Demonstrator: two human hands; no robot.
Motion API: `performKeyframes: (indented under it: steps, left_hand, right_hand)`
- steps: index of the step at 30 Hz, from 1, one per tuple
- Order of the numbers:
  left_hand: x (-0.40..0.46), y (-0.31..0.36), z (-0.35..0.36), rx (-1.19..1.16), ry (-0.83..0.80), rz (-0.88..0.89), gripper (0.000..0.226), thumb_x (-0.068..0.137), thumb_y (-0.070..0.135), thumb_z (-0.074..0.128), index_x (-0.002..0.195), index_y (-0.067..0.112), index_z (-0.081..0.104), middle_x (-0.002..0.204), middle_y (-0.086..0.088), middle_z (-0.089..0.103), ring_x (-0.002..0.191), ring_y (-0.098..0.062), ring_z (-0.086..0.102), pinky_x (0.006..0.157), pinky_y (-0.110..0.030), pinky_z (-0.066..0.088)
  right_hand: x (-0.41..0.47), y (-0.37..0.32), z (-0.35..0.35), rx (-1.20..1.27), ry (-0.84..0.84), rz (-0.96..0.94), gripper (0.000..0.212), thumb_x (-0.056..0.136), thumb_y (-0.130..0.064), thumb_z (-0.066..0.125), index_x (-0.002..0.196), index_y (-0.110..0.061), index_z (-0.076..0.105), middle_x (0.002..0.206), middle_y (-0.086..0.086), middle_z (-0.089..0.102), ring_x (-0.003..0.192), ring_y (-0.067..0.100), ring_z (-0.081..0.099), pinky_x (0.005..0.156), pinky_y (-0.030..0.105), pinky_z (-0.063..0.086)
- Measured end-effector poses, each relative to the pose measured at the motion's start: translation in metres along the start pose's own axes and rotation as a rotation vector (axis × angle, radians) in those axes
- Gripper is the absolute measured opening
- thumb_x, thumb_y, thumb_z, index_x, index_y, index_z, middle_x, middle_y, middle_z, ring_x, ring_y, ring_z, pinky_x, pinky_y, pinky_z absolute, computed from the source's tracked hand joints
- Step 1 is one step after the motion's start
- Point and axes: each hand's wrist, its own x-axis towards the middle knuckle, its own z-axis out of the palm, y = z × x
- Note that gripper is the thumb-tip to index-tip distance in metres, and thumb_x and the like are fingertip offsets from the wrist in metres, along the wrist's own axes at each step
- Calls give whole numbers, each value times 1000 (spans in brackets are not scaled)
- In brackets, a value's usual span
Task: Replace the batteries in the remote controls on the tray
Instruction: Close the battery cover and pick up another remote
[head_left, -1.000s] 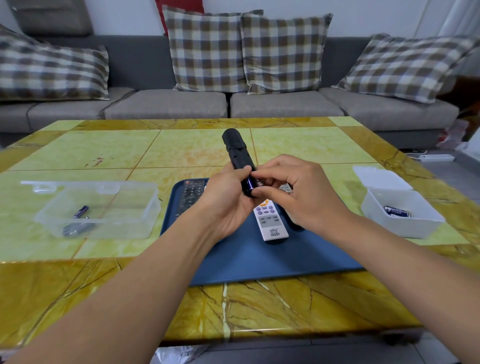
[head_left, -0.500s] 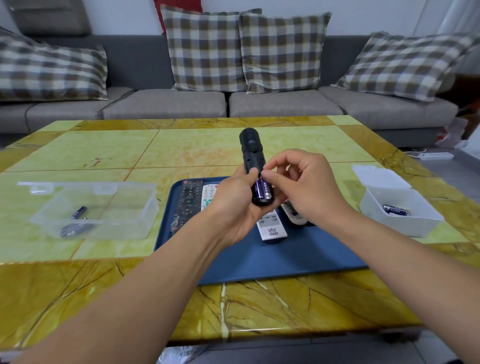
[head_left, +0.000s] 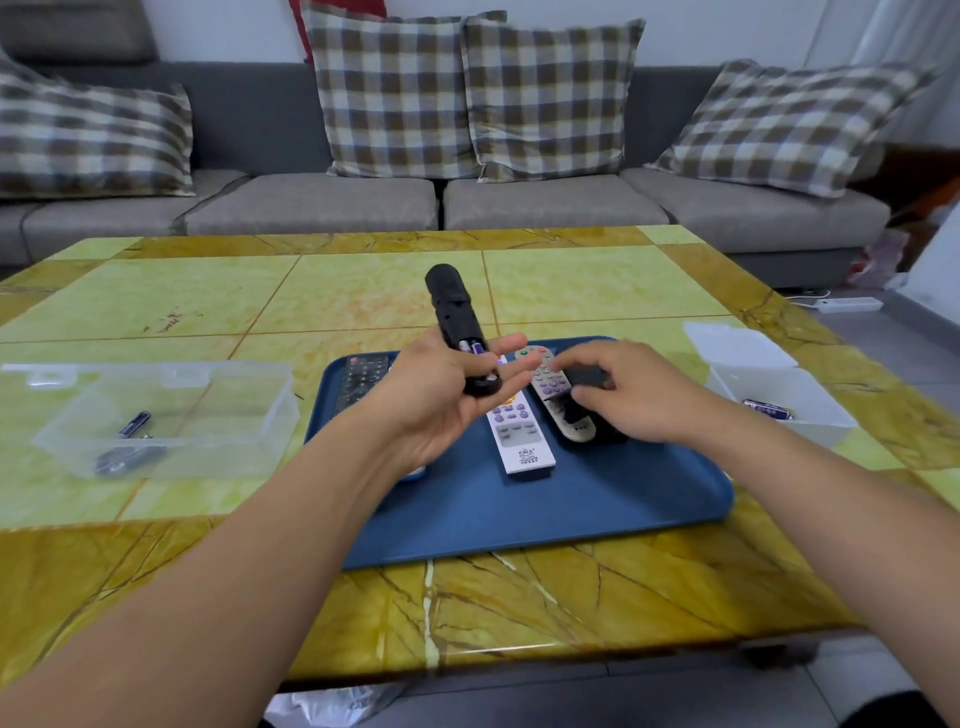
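My left hand (head_left: 436, 400) holds a black remote (head_left: 453, 312) upright above the blue tray (head_left: 519, 514). Its back faces me, and two batteries (head_left: 474, 346) show in the open compartment. My right hand (head_left: 634, 400) is down over the tray's right part, with its fingers pinching a small black battery cover (head_left: 587, 375). On the tray lie a white remote (head_left: 519, 436), a beige remote (head_left: 553, 389) and a black remote (head_left: 363, 375). My right hand hides part of a further dark remote.
A clear plastic box (head_left: 218, 410) on the left of the table holds a few loose batteries (head_left: 130, 426). A white box (head_left: 810, 415) on the right holds batteries (head_left: 769, 410), and its lid (head_left: 737, 345) lies behind it. A grey sofa with checked cushions stands beyond the table.
My right hand left the remote's battery compartment and dropped right onto the tray, onto the black cover. My left hand opened its fingers and still holds the remote.
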Motion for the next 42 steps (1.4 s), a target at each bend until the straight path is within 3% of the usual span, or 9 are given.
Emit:
performKeyframes:
  steps: [3,10,16,20,23,25,29,32,42]
  left_hand:
    - [-1,0,-9,25,-3,-13,46,101,-14,33,138,12,41,119,-19,70,100,-35,73,84,-41,62]
    - [-2,2,-17,26,-7,-28,35,104,-2,41,134,15,46,112,-18,74,101,-34,73,84,-43,61]
    - [2,0,-19,84,62,-38,23,108,19,42,126,15,55,98,-10,77,81,-23,75,68,-35,63]
    - [0,1,-15,40,111,-35,32,109,33,38,124,11,56,86,-9,66,69,-20,64,64,-36,61]
    - [2,-1,-11,-8,163,-8,42,109,39,32,125,8,55,93,-13,66,83,-26,67,83,-45,60]
    - [3,-4,-6,-53,165,2,50,109,41,30,134,3,50,115,-23,68,105,-35,69,98,-55,53]
    - [1,-6,0,-99,154,8,54,109,45,29,116,0,58,101,-19,72,85,-30,75,72,-41,62]
    - [-2,-9,5,-56,137,17,55,108,46,31,112,1,63,92,-14,72,74,-23,74,69,-35,60]
    - [-10,-10,5,2,97,66,56,108,51,20,115,16,64,121,-23,69,113,-33,68,87,-43,60]
  right_hand:
    - [-1,3,-6,-114,-103,-35,46,96,-15,60,140,-27,55,141,-8,55,127,13,51,96,18,34]
    - [0,20,-16,-207,-246,-60,51,91,-8,66,133,-35,57,131,-13,57,120,12,52,100,26,41]
    - [4,22,-15,-204,-176,-114,51,88,-15,73,133,-33,57,122,-9,56,115,13,52,99,28,40]
    - [-1,3,-28,23,70,-65,55,82,-21,80,131,-32,59,113,-4,61,103,16,60,98,33,48]
    - [-8,-40,-20,431,207,-10,54,76,-24,85,123,-37,63,99,0,68,83,17,71,76,33,58]
    - [-10,-65,-4,515,266,2,55,73,-28,87,123,-36,64,87,-2,72,73,14,72,69,29,58]
    - [-12,-89,17,368,358,-19,51,76,-29,85,122,-36,64,81,-10,71,62,-4,65,61,9,48]
    - [-14,-91,24,272,363,-84,45,79,-29,82,121,-36,66,86,-13,72,68,-1,65,70,25,57]
    - [-17,-85,34,120,451,-168,55,90,-46,66,142,-36,51,94,-12,68,82,7,63,72,32,54]
